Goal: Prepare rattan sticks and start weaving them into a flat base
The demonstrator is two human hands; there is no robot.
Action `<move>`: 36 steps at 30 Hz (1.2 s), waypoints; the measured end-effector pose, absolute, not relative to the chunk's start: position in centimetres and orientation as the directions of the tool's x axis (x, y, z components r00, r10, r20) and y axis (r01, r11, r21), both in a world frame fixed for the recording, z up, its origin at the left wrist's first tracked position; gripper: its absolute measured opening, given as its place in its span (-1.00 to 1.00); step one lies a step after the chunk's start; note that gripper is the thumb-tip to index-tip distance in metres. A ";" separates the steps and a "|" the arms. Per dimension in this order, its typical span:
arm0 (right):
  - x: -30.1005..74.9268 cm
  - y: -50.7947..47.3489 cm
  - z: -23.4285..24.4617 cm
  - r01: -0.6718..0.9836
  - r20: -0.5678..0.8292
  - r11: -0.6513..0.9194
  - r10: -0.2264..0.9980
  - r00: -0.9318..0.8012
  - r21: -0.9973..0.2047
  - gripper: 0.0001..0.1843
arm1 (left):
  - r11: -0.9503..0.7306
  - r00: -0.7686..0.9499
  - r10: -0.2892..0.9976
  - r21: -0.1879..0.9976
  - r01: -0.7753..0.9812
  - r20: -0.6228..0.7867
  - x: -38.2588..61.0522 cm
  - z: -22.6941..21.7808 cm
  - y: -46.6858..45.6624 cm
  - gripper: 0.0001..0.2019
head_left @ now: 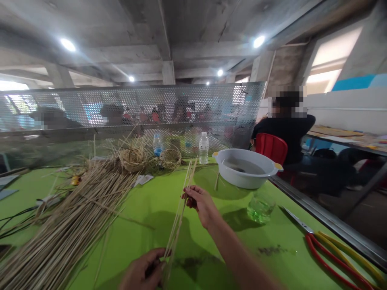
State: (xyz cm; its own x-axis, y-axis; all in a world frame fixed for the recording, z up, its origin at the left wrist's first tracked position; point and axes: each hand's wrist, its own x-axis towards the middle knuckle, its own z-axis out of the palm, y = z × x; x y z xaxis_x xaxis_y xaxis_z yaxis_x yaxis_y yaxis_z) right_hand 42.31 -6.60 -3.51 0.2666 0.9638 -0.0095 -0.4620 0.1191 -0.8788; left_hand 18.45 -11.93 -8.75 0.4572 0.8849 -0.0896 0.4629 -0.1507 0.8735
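Observation:
A few thin cane strips [180,213] run from near the bottom middle up towards the back of the green table [145,241]. My left hand [145,272] is closed round their lower ends at the bottom of the view. My right hand [201,203] pinches the same strips higher up, fingers pressed together. Beside them on the left lies a big loose bundle of cane strips [69,225].
A white basin of water [245,167] stands at the back right, a glass [260,206] in front of it. Red and yellow handled scissors [329,251] lie at the right edge. Two small woven baskets [132,159] and bottles [203,148] stand by the mesh screen. A person sits beyond on a red chair [272,147].

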 end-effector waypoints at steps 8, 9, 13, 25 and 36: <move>42.5 -6.8 -3.4 -0.512 -0.034 0.079 0.978 0.207 -0.855 -0.53 | -0.144 0.417 0.906 0.872 0.467 -0.073 19.2 -7.1 -13.2 -0.67; 42.5 -6.8 -3.4 -0.513 -0.036 0.073 0.979 0.200 -0.855 -0.53 | -0.140 0.423 0.902 0.873 0.468 -0.082 19.2 -7.0 -13.3 -0.67; 42.6 -7.0 -3.3 -0.502 -0.035 0.065 0.982 0.186 -0.862 -0.54 | -0.087 0.409 0.905 0.891 0.447 -0.117 19.3 -6.8 -13.4 -0.70; 44.0 -6.7 -3.7 -0.439 0.008 0.155 0.948 0.320 -0.885 -0.61 | 0.046 0.460 0.857 0.924 0.379 -0.232 17.1 -5.2 -12.7 -0.70; 46.1 -6.0 -4.4 -0.393 0.027 0.221 0.896 0.444 -0.892 -0.68 | 0.127 0.367 0.881 0.896 0.425 -0.298 12.0 -4.4 -12.9 -0.68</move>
